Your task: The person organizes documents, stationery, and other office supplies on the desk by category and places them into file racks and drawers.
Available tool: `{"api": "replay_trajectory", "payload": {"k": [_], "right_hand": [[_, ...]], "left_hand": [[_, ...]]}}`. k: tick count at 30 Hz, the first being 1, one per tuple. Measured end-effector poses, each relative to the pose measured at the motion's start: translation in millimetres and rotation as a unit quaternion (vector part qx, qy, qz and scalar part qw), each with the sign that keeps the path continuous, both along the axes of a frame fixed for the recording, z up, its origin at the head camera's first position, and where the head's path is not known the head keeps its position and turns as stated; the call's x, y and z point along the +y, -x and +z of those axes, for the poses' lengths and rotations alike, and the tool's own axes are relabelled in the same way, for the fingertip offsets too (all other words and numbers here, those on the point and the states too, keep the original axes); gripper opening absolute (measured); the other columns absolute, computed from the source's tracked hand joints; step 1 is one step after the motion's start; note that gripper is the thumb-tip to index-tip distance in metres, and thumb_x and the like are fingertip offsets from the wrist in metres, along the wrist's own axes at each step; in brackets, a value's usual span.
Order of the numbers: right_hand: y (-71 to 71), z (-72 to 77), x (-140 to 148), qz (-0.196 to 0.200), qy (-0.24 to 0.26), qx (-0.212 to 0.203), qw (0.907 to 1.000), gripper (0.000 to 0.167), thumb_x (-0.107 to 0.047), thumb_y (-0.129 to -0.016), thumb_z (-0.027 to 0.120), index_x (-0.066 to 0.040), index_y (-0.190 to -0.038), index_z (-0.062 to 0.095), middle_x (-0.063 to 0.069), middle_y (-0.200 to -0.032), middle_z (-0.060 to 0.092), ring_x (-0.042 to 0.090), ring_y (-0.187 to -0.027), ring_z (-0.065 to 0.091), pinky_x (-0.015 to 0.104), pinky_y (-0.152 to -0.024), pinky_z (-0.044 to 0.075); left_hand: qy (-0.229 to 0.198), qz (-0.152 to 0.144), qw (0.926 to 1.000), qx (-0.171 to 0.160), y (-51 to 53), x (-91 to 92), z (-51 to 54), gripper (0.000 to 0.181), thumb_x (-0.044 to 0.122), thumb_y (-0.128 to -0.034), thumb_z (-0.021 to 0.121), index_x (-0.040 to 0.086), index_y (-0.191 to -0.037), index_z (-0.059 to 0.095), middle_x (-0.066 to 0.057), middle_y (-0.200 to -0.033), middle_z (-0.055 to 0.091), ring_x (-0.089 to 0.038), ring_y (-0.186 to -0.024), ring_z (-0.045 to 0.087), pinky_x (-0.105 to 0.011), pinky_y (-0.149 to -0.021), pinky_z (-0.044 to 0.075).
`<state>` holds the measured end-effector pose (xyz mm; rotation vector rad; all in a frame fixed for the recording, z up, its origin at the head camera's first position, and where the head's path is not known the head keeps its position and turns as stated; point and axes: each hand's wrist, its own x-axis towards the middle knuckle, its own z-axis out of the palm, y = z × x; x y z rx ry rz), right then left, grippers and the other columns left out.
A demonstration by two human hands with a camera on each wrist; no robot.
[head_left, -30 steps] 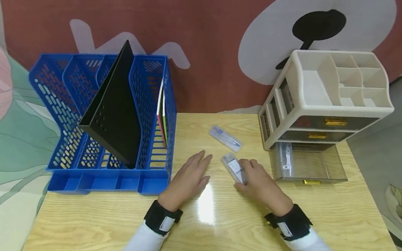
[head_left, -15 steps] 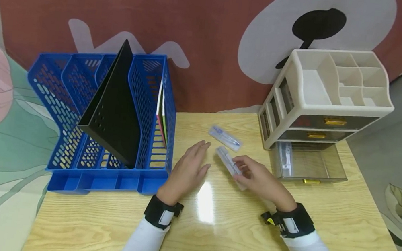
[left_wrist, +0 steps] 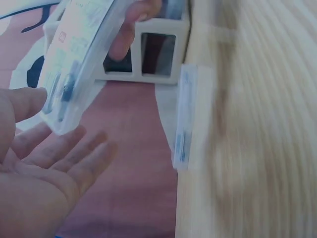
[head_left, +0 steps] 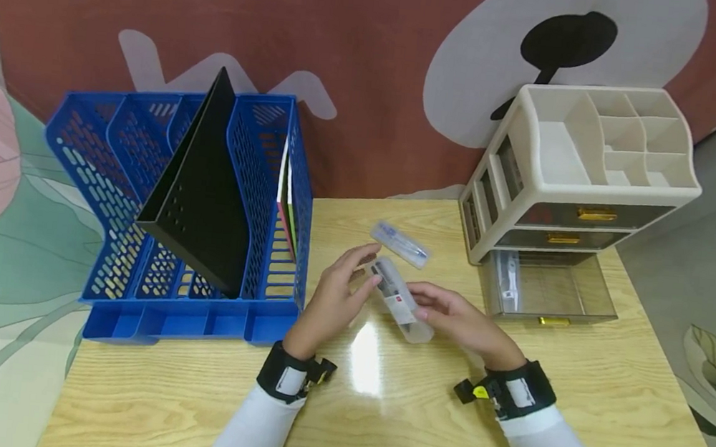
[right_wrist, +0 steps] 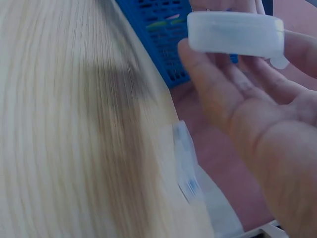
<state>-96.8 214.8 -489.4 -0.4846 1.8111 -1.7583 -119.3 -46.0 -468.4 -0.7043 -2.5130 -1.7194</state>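
A translucent plastic pencil case [head_left: 397,301] with a white label and dark slim items inside is held up off the table, tilted. My right hand [head_left: 461,323] grips its near end, thumb on one side and fingers on the other. At the far end is my left hand [head_left: 333,297]. In the left wrist view the left thumb [left_wrist: 29,101] is at the case's edge, and the other fingers are spread and loosely straight beneath it; whether they touch cannot be told. A second translucent case [head_left: 401,244], with blue marks and slim items inside, lies on the table just behind.
On the left stands a blue perforated file rack [head_left: 194,316] with a black folder [head_left: 205,201] and thin booklets [head_left: 289,202]. At right is a white drawer organizer [head_left: 533,154]; its bottom drawer [head_left: 558,293] is pulled out and holds a clear packet [head_left: 509,281].
My right hand has lifted the pencil case off the table and swung it left, turning its labelled face toward the camera. My left hand has come up to its far end.
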Motion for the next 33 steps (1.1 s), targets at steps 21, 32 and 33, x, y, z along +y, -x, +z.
{"api": "replay_trajectory", "payload": {"k": [21, 32, 33], "right_hand": [[-25.1, -1.0, -50.7, -0.118, -0.176, 0.161, 0.9639, 0.070, -0.011, -0.094, 0.074, -0.006, -0.155, 0.039, 0.021, -0.140, 0.060, 0.033, -0.116, 0.067, 0.035, -0.091, 0.060], [-37.7, 0.5, -58.4, -0.192, -0.303, 0.375, 0.8548, 0.079, -0.017, -0.081, 0.088, 0.002, -0.146, 0.048, 0.020, -0.129, 0.055, 0.026, -0.106, 0.061, 0.039, -0.087, 0.061], [-38.4, 2.3, -57.9, -0.196, -0.313, 0.391, 0.8430, 0.078, -0.018, -0.081, 0.088, 0.002, -0.146, 0.049, 0.020, -0.128, 0.056, 0.026, -0.104, 0.061, 0.039, -0.086, 0.061]], "left_hand": [[-0.109, 0.143, 0.9818, -0.063, -6.1, 4.6, -0.6, 0.034, 0.000, -0.0886, 0.078, 0.005, -0.122, 0.076, -0.014, -0.120, 0.074, -0.027, -0.097, 0.073, -0.024, -0.081, 0.062], [-0.103, 0.150, 0.9832, -0.017, -9.1, 13.5, -3.5, 0.034, -0.001, -0.0894, 0.077, 0.003, -0.123, 0.074, -0.015, -0.121, 0.073, -0.026, -0.089, 0.075, -0.022, -0.073, 0.062], [-0.101, 0.148, 0.9837, -0.011, -9.5, 14.2, -2.7, 0.034, 0.000, -0.0900, 0.076, 0.003, -0.124, 0.073, -0.015, -0.122, 0.072, -0.026, -0.090, 0.076, -0.022, -0.073, 0.062]]}}
